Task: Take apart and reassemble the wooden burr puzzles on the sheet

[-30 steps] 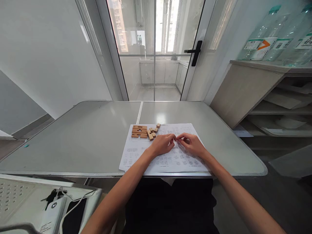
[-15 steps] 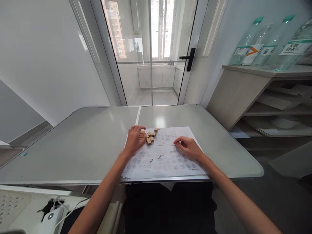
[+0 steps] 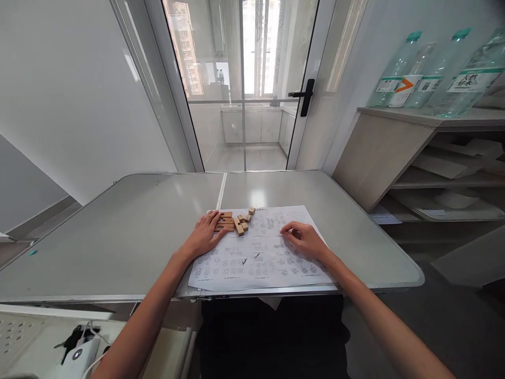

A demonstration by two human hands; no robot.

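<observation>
My left hand (image 3: 203, 234) lies flat on the left edge of the paper sheets (image 3: 260, 247), its fingers stretched out and its thumb apart. The fingertips and thumb touch a row of long notched wooden pieces (image 3: 225, 221) lying side by side. Just right of these, more small wooden pieces (image 3: 239, 226) sit in a loose cluster, with one wooden piece (image 3: 251, 211) at its far corner. On the right half of the paper rests my right hand (image 3: 303, 239), fingers curled in toward the thumb. Nothing shows in it, though its palm is hidden.
The grey table (image 3: 118, 242) has a raised metal rim. A glass door (image 3: 243, 105) stands beyond it. To the right is a shelf unit (image 3: 366, 152) with several plastic bottles (image 3: 406, 79) on top. A white power bank (image 3: 81, 358) with a cable lies below left.
My left hand has slid left and flattened out, uncovering the row of long wooden pieces. The paper's near left corner now shows further left. My right hand has stayed in place.
</observation>
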